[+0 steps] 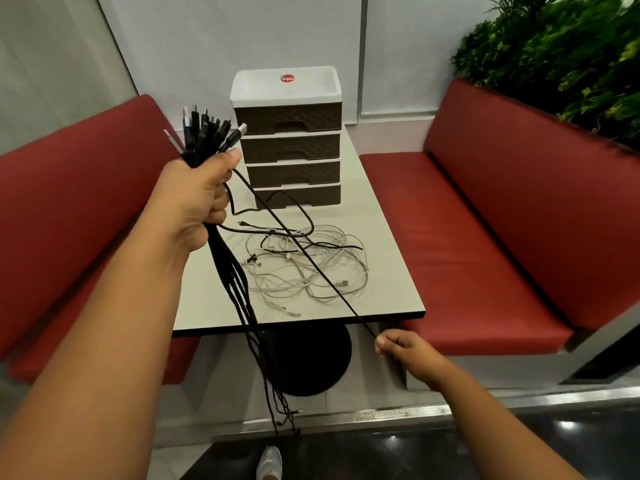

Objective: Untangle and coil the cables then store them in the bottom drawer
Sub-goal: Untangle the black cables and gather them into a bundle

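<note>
My left hand [201,199] grips a bundle of black cables [204,133] held up over the table's left edge, plugs fanned out above my fist. Their long ends hang down past the table toward the floor [256,341]. My right hand [405,351] pinches one black cable [311,261] below the table's front edge, stretched taut from my left fist. A tangle of white cables [311,271] with a few black ones lies on the white table [391,289]. The drawer unit [289,143] stands at the far end, its brown bottom drawer [301,197] closed.
Red cushioned benches flank the table on the left [69,209] and right [485,237]. A green plant wall [561,57] rises at the back right. The table's black round base [311,362] sits below. A white shoe [270,462] shows on the dark floor.
</note>
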